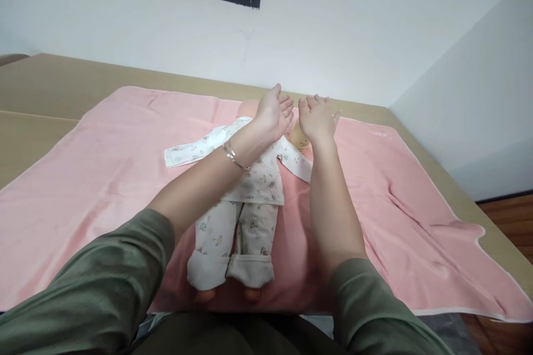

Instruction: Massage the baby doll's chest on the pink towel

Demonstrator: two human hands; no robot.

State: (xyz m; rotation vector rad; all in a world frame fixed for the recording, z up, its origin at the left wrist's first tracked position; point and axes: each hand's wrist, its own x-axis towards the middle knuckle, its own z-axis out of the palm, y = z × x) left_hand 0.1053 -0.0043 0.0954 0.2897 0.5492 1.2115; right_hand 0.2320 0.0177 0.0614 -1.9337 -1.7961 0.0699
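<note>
Doll in a white patterned outfit lies on a pink blanket, its feet toward us. Our left hand, with a bracelet on the wrist, is open just right of the doll's head, fingers slightly apart. Our right hand, farther right of that head, is spread, back showing, partly hiding a yellowish object; we cannot tell if they touch.

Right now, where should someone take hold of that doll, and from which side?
Probably around the middle of its shirt, one hand from each side: the doll lies flat on the pink cloth, sleeves spread outward, leaving both flanks approachable. The trouser cuffs look loose, likely a poorer grip.
</note>
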